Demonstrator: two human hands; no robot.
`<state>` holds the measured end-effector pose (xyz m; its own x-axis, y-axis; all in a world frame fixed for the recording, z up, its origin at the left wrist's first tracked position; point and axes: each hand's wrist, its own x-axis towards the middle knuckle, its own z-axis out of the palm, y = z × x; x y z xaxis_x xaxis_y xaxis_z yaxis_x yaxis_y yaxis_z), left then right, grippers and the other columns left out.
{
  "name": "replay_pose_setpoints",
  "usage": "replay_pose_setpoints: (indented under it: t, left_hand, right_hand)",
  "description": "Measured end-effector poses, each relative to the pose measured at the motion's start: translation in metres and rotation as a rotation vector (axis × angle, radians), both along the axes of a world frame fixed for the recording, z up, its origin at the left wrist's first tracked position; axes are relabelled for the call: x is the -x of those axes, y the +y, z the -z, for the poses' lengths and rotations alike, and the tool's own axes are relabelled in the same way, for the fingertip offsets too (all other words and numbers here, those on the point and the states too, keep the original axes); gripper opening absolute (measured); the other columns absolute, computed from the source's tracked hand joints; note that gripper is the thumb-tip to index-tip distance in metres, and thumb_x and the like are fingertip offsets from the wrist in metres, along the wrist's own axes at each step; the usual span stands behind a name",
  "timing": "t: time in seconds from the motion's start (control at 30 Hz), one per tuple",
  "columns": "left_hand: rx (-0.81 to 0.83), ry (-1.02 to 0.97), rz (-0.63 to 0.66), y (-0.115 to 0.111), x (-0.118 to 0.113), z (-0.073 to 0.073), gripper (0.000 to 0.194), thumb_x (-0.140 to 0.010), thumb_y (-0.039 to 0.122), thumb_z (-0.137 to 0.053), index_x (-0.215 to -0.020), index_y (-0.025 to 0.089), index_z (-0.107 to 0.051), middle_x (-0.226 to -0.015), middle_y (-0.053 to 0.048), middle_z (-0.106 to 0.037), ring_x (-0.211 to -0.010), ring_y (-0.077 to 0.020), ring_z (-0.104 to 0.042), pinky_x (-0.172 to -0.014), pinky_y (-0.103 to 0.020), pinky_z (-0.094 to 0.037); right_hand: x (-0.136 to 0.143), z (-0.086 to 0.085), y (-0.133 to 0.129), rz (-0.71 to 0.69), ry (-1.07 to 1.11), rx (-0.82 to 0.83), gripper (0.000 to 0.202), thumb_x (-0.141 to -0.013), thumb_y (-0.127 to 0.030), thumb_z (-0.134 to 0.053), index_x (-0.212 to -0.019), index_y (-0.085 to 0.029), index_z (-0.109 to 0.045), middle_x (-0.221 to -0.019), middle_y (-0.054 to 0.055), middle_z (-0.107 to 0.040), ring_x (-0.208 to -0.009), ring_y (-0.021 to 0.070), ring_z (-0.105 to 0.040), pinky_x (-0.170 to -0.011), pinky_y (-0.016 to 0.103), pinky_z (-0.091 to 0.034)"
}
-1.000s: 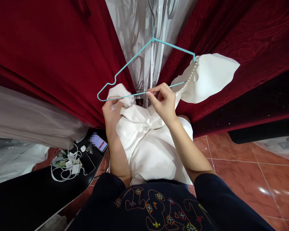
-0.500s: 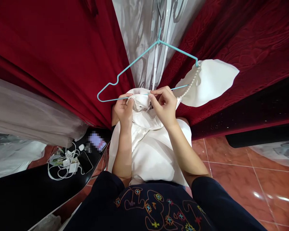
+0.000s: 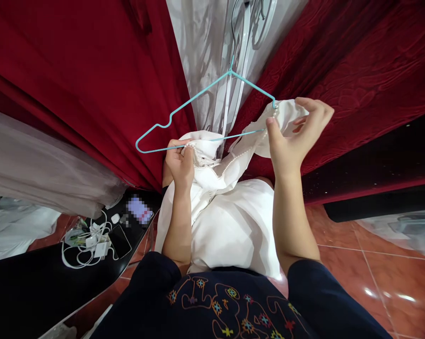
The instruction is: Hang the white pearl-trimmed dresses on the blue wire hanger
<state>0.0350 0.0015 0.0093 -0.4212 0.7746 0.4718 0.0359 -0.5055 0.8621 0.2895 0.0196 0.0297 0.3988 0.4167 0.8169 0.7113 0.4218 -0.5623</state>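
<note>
STATUS, hanging op.: partly complete, judging by present cond.

Done: the turquoise hanger (image 3: 230,72) is standing at the far ctr., neck up. At its R end, the R sleeve (image 3: 286,110) of the pearl-trimmed white dress (image 3: 230,235) is sitting w/ its pearl edging against the notch; this side is apparently seated or nearly so.

Remaining: the hanger's L arm and L notch are bearing no cloth. The L shoulder section (image 3: 206,148) is bunching low, covering part of the lower bar betwn. the L end and ctr. This side is therefore looking incomplete.

Dress pos.: the bodice is lying btwn. both forearms, below the hanger; the skirt is spreading near, toward the wearer's dark T-shirt (image 3: 230,306).

L hand (image 3: 180,162): is pinching the dress's pearl edge together w/ the lower bar, thumb on the near side.

R hand (image 3: 295,141): thumb is touching the R sleeve edging; index is standing apart from it, across the cloth. Whether the other fingers are gripping cannot be told.

Adj. items: a dark smartphone (image 3: 119,241) and white cables (image 3: 99,233) are resting on the black surface (image 3: 28,278), near L, well apart from the work.
</note>
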Motion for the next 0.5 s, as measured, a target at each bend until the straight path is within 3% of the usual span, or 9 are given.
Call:
replay_pose_setpoints:
  t: [0.07,0.2,0.33,0.5]
  left_hand:
    - [-0.007,0.005,0.003,-0.001,0.0,-0.001,0.036,-0.094,0.055,-0.077,-0.089,0.023,-0.062,-0.09,-0.003,-0.077,-0.087,-0.0181,-0.076,-0.085,-0.032,-0.059]
    - [-0.052,-0.001,0.009,-0.003,0.001,-0.003,0.043,-0.092,0.063,-0.078,-0.089,0.024,-0.062,-0.09,-0.003,-0.078,-0.087,-0.0181,-0.077,-0.085,-0.033,-0.06]
    - [-0.117,-0.038,0.025,-0.003,0.001,-0.003,0.045,-0.09,0.065,-0.081,-0.089,0.023,-0.063,-0.089,-0.002,-0.078,-0.085,-0.017,-0.077,-0.082,-0.031,-0.059]
    - [-0.139,-0.055,0.05,0.0,0.004,-0.001,0.041,-0.091,0.059,-0.083,-0.09,0.023,-0.062,-0.089,-0.002,-0.078,-0.084,-0.0163,-0.076,-0.081,-0.031,-0.059]
  right_hand:
    - [-0.008,0.004,0.012,0.051,-0.044,0.048,0.046,-0.076,-0.028,-0.094,-0.114,-0.02,-0.071,-0.119,0.016,-0.068,-0.11,0.0266,-0.062,-0.089,0.04,-0.048]
    - [-0.011,0.003,0.029,0.102,-0.008,0.115,0.026,-0.075,-0.004,-0.081,-0.087,-0.021,-0.066,-0.096,0.007,-0.074,-0.088,0.0176,-0.058,-0.093,0.04,-0.044]
    - [-0.015,-0.007,0.039,0.106,0.089,0.156,0.02,-0.078,-0.005,-0.079,-0.08,-0.02,-0.067,-0.081,0.003,-0.07,-0.076,0.0132,-0.055,-0.079,0.034,-0.041]
    - [-0.044,-0.008,0.051,0.126,0.158,0.032,0.014,-0.083,-0.003,-0.075,-0.082,-0.016,-0.068,-0.078,0.002,-0.068,-0.066,0.0077,-0.055,-0.067,0.029,-0.039]
